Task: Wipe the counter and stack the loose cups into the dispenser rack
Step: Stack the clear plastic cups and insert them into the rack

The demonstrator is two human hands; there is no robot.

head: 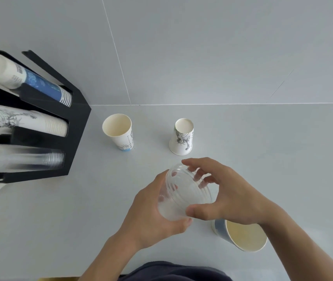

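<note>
Hands (pixel 153 207) (pixel 228 197) grip clear cups (pixel 183 193) — counter (pixel 262 151) open beyond.

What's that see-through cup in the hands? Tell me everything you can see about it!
The clear cup looks like thin see-through plastic with fine ridged rings around its wall. It appears empty and is tilted, held up above the pale counter, not resting on it. The left hand wraps its lower part from the left, fingers showing through the plastic, and the right hand grips the other end, fingers over the top and thumb below. Whether it is one cup or several nested ones cannot be told.
</note>
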